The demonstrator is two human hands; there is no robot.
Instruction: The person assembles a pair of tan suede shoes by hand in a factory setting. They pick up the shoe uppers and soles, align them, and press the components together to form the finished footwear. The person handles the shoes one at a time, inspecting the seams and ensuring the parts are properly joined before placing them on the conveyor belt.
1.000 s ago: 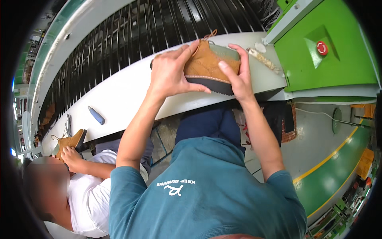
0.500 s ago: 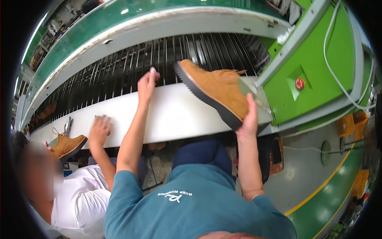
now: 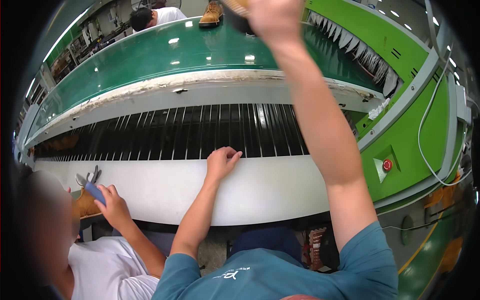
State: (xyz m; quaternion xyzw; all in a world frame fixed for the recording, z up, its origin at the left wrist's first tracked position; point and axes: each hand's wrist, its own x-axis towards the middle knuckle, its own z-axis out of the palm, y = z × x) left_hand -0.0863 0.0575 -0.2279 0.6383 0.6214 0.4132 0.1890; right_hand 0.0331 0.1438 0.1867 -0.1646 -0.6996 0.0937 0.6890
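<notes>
My right hand (image 3: 275, 22) is raised above the green conveyor belt (image 3: 220, 57), at the top edge of the picture. It is closed on a tan boot (image 3: 237, 6), of which only part shows; the rest is cut off by the frame and covered by my hand. My left hand (image 3: 223, 162) lies at the far edge of the white worktop (image 3: 270, 190), beside the dark slatted rack (image 3: 200, 132). Its fingers are loosely curled, with nothing visible in them. Another tan boot (image 3: 211, 14) stands upright on the belt, left of the one I hold.
At my left a co-worker in white holds a blue-handled blade (image 3: 94, 192) by a tan boot (image 3: 87, 204). A dark hand tool (image 3: 94, 175) lies on the worktop nearby. A green machine housing (image 3: 410, 150) with a red button (image 3: 387, 165) stands at right. Another person bends beyond the belt.
My right hand has carried the boot up and away from me, from over the worktop to above the belt. My view has tilted up. The co-worker's hand now holds the blue-handled blade.
</notes>
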